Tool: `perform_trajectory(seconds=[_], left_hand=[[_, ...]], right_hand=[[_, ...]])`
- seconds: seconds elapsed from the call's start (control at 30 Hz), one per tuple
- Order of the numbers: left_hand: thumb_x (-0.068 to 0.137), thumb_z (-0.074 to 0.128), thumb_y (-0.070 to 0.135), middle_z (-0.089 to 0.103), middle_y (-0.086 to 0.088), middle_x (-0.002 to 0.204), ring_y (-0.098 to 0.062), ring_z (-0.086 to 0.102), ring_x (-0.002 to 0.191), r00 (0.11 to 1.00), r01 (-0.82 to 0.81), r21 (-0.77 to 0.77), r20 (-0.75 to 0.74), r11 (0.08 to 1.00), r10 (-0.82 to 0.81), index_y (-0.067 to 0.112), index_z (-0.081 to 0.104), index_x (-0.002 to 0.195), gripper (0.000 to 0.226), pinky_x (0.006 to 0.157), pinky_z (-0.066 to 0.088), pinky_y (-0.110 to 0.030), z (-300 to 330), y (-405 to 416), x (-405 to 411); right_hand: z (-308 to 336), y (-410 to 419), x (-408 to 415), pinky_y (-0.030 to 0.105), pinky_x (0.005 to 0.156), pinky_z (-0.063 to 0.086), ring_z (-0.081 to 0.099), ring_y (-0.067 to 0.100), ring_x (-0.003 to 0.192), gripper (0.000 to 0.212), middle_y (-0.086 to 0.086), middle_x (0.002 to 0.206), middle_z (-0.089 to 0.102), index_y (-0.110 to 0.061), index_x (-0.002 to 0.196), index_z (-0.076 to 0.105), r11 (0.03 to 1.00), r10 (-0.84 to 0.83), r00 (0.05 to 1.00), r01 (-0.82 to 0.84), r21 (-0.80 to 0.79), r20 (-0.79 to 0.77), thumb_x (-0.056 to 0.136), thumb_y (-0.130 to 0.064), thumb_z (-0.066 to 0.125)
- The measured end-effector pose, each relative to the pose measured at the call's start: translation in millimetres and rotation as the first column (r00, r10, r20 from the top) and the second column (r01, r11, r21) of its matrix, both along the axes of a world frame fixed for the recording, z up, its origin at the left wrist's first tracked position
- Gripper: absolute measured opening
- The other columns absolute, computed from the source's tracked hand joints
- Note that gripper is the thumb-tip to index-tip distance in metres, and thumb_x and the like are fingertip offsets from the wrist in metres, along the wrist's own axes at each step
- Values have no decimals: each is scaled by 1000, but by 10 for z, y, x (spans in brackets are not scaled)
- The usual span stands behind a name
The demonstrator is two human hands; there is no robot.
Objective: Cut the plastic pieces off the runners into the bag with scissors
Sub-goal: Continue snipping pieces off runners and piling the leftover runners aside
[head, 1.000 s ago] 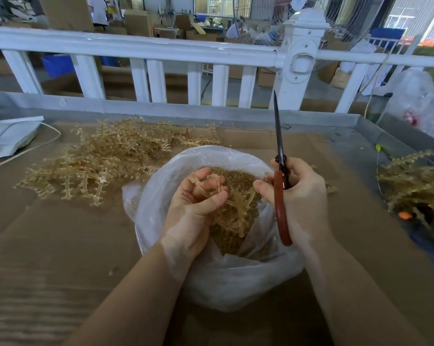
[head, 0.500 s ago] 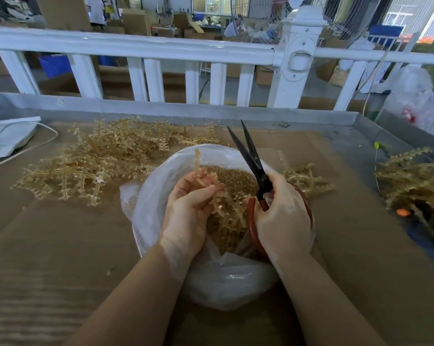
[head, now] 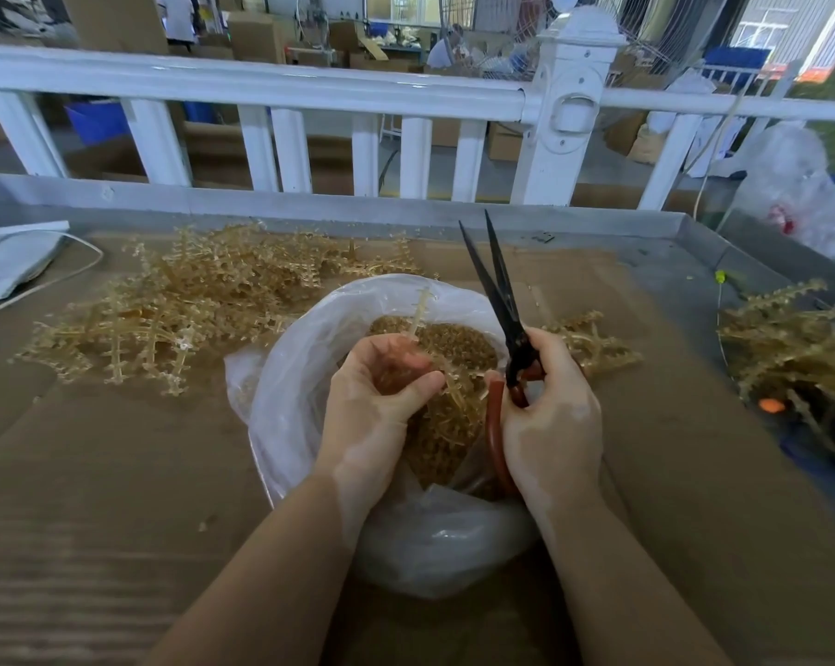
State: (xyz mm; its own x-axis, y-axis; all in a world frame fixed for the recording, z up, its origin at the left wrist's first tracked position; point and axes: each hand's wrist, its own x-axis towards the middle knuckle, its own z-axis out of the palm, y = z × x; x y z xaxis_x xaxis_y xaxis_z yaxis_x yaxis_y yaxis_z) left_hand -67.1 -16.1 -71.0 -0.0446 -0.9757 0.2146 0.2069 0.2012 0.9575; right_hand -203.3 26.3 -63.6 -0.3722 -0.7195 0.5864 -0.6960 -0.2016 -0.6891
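- Compared with one second earlier, the scissors (head: 499,305) have tilted from near upright to lean left, their blades now slightly parted instead of closed.
- Right hand (head: 550,415): fingers curled through and around the red handles, blade tips pointing away, above the bag's far rim.
- Left hand (head: 382,401): thumb and fingers pinch a runner (head: 423,312) over the mouth of the bag (head: 310,358), presumably so cut pieces drop straight in.
- Bag: open on the cardboard-covered table (head: 117,497), part-filled with cut pieces (head: 454,343).
- Uncut runners (head: 190,300) lie heaped behind and left of the bag, within reach; another pile (head: 790,338) lies at right.
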Motion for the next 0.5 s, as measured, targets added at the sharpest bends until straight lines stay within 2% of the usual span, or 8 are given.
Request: perform_trajectory(seconds=[0.1, 0.2, 0.23, 0.3, 0.33, 0.4, 0.5], left_hand=[[72, 78, 6, 69, 1, 85, -7, 67, 84, 998, -26, -12, 61, 1000, 26, 13, 63, 95, 28, 79, 50, -14, 24, 11, -1], [72, 79, 15, 71, 4, 89, -4, 66, 86, 988, -54, -26, 143, 998, 57, 19, 64, 97, 30, 81, 51, -15, 46, 28, -17], [73, 79, 17, 71, 5, 91, -4, 66, 87, 986, -60, -23, 157, 998, 63, 22, 63, 99, 31, 83, 51, -17, 51, 32, -20], [74, 78, 21, 71, 6, 95, -3, 66, 91, 988, -53, -5, 147, 999, 53, 25, 62, 102, 33, 87, 51, -21, 53, 42, -17], [74, 78, 23, 71, 7, 97, -3, 66, 93, 990, -39, 13, 133, 999, 37, 28, 62, 104, 34, 89, 51, -24, 53, 49, -13], [77, 75, 21, 71, 9, 100, -6, 66, 98, 997, -3, 57, 80, 998, -2, 31, 62, 107, 34, 91, 50, -30, 49, 59, -5], [83, 65, -2, 70, 0, 107, -15, 68, 100, 997, 64, 53, -44, 996, -62, 24, 62, 115, 41, 90, 54, -32, 46, 61, 10]], right_hand=[[18, 16, 24, 28, 92, 49, 63, 17, 102, 38, 2, 105, 67, -10, 119, 61, 999, 17, 1000, -17, -29, -3, 85, -25, 70], [58, 36, 39, 35, 86, 51, 62, 15, 95, 36, -7, 97, 64, -20, 113, 61, 995, 91, 995, -88, -48, 49, 83, -39, 65], [74, 41, 42, 31, 86, 51, 61, 9, 94, 34, -11, 94, 62, -24, 111, 60, 992, 111, 993, -108, -61, 38, 82, -40, 67], [91, 41, 48, 9, 85, 42, 54, -9, 92, 33, -21, 89, 58, -25, 105, 61, 986, 128, 991, -132, -99, -45, 77, -35, 75], [88, 32, 48, 3, 84, 37, 51, -13, 91, 34, -25, 91, 55, -21, 103, 64, 984, 129, 988, -139, -111, -89, 74, -31, 79], [66, 10, 39, 1, 86, 35, 49, -13, 91, 34, -21, 94, 56, -11, 102, 68, 983, 126, 981, -144, -118, -148, 73, -22, 82], [35, -5, 23, -2, 83, 33, 47, -13, 88, 24, -18, 91, 55, -7, 102, 68, 983, 112, 984, -131, -129, -141, 79, -8, 76]])
